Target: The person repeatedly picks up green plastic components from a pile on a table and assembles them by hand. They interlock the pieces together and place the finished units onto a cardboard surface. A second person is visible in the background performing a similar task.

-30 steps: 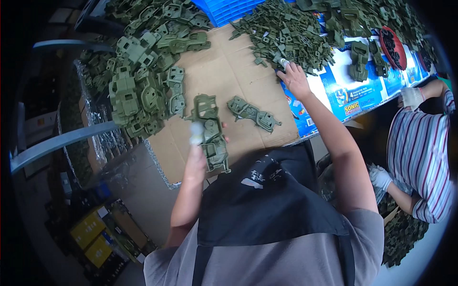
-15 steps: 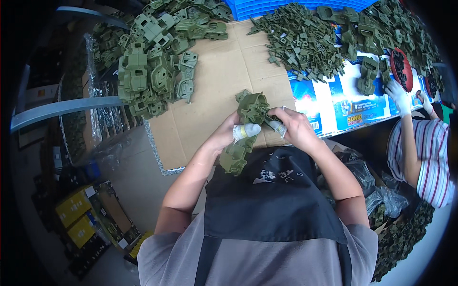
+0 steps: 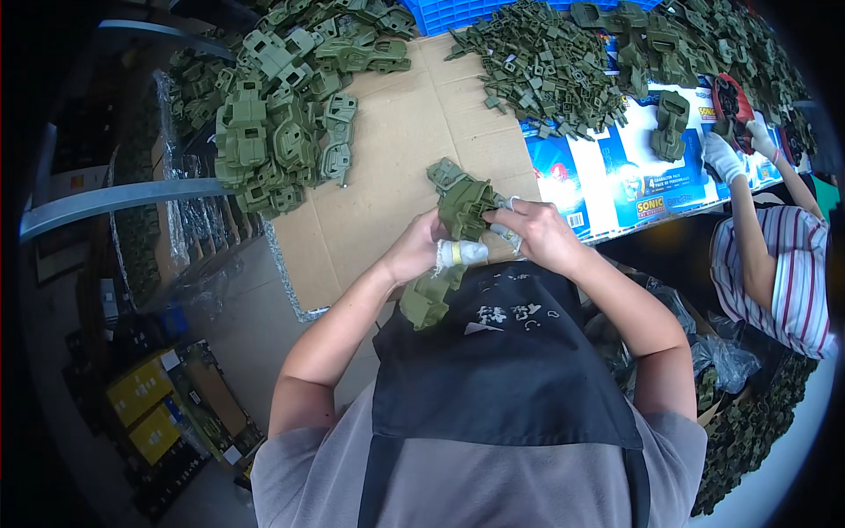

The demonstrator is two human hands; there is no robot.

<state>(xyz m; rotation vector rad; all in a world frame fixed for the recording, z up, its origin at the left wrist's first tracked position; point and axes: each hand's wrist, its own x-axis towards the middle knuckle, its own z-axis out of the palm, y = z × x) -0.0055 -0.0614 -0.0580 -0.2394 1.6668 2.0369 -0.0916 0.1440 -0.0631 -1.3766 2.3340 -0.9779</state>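
Note:
A long olive-green plastic toy vehicle shell [image 3: 464,209] is held tilted in front of my apron, above the near edge of the cardboard. My left hand [image 3: 421,250] is closed around its left side, with a covered, whitish thumb laid across the shell. At the shell's right side my right hand [image 3: 547,234] is closed in a pinch, its thumb also wrapped in white. Its fingertips press against the shell on a small, slim green piece that is almost wholly hidden now. The shell's lower end [image 3: 426,299] hangs below my left thumb.
Stacked green shells [image 3: 273,123] lie left on the cardboard [image 3: 396,132]. A heap of small green parts [image 3: 546,70] lies at the far middle, before a blue crate [image 3: 475,12]. To the right, a co-worker's gloved hand [image 3: 723,158] is near a red bowl [image 3: 729,92].
The shell has tilted, its upper end leaning further left. My right fingertips have moved in against it. The co-worker's second hand has come up to the red bowl.

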